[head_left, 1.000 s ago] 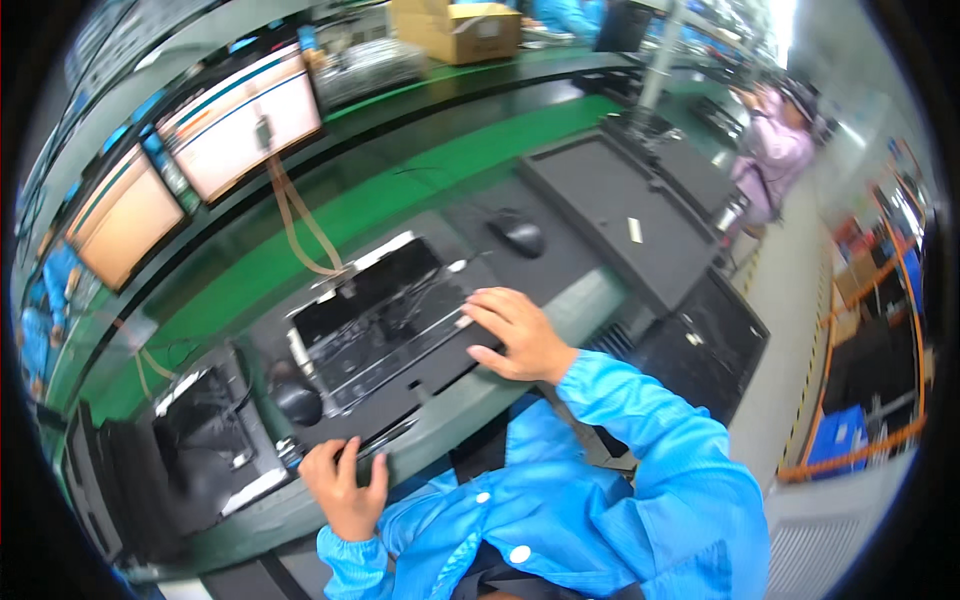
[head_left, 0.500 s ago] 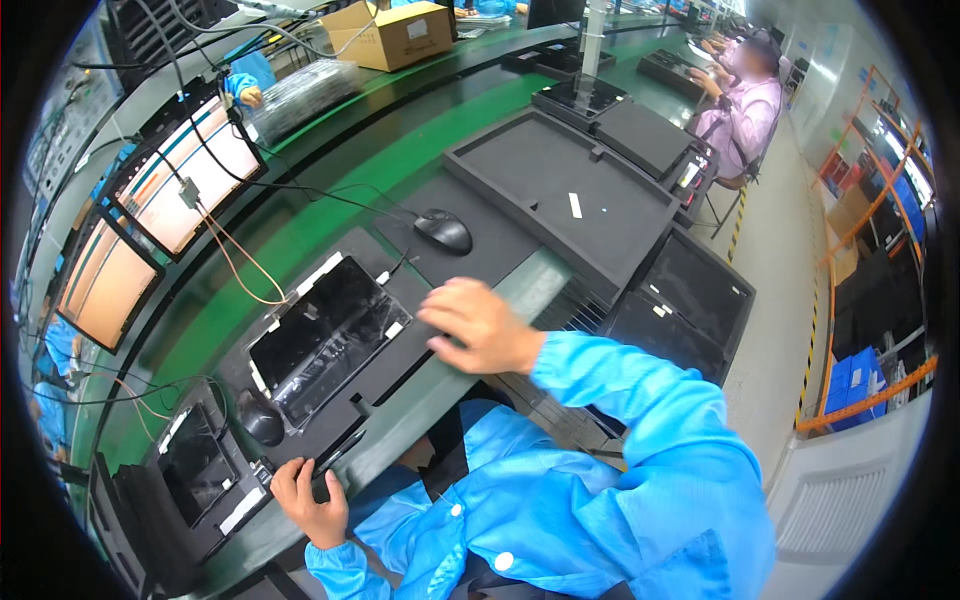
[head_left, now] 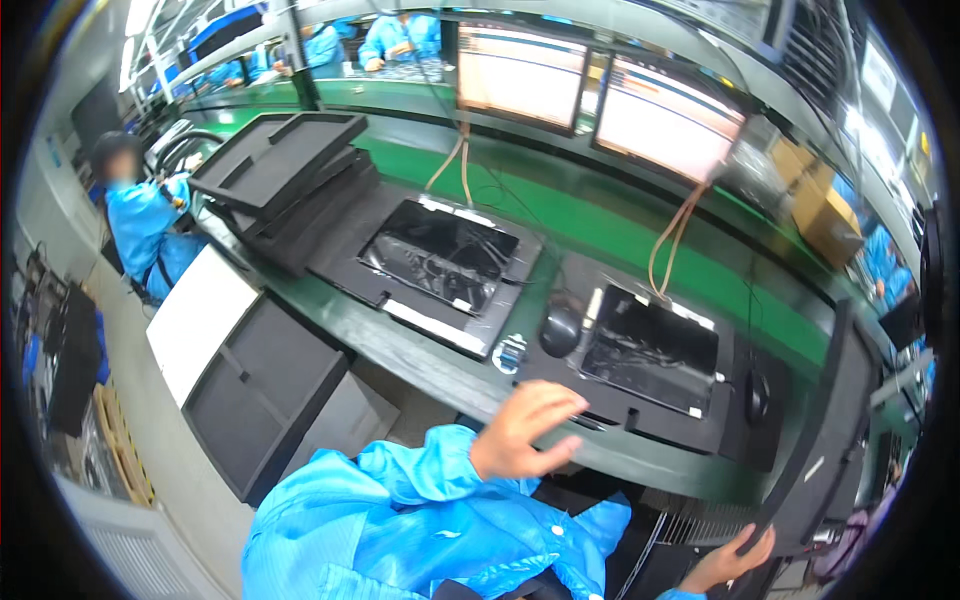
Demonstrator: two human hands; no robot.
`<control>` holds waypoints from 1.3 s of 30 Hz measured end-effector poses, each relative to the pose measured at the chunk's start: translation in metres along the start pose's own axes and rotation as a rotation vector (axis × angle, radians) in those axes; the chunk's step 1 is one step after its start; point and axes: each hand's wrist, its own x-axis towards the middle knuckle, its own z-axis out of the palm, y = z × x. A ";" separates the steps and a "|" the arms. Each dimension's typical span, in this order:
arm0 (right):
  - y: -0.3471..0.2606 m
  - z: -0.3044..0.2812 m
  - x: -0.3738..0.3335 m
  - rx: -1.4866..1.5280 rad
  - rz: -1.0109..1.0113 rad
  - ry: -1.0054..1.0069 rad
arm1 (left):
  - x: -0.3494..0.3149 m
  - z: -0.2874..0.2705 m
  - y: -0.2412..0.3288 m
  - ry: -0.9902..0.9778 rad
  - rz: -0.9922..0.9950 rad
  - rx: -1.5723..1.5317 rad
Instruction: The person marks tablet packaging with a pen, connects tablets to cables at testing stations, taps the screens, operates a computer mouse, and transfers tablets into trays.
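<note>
"The right hand (head_left: 733,560) shifts from beside the black panel (head_left: 655,350) to the tray (head_left: 825,440)."
"Gripping?"
"Can't tell; the left hand (head_left: 528,428) is empty, fingers wide."
"And the panel?"
"Flat on its mat (head_left: 610,402), presumably cushioned."

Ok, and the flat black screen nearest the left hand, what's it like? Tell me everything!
The screen is a dark, glossy rectangle, thin-looking, with pale reflections on it. White pieces show along its far edge, and small white bits at its right side. A tan cable comes down to the far edge. It lies flat on a dark mat, slanted in the view. No picture shows on it. The left hand is close by but not touching it.
</note>
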 end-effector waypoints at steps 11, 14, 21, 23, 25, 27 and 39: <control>-0.259 0.021 -0.050 0.829 -0.748 -0.091 | -0.028 -0.056 0.032 0.406 -0.114 -0.475; -0.290 0.024 -0.037 0.992 -0.784 -0.303 | -0.001 -0.161 -0.010 1.223 -0.303 -0.141; -0.328 0.031 -0.034 1.145 -0.752 -0.605 | 0.065 -0.458 -0.100 1.111 -0.484 0.021; -0.332 0.032 -0.039 1.103 -0.769 -0.751 | 0.059 -0.494 -0.117 1.099 -0.788 0.299; -0.331 0.032 -0.044 1.173 -0.763 -0.707 | 0.045 -0.491 -0.121 1.130 -0.689 0.405; -0.331 0.033 -0.048 1.120 -0.761 -0.808 | 0.023 -0.443 -0.110 1.147 -0.429 0.427; -0.260 0.110 0.046 0.929 -0.970 -0.626 | -0.098 0.009 0.017 -0.253 -0.198 -0.109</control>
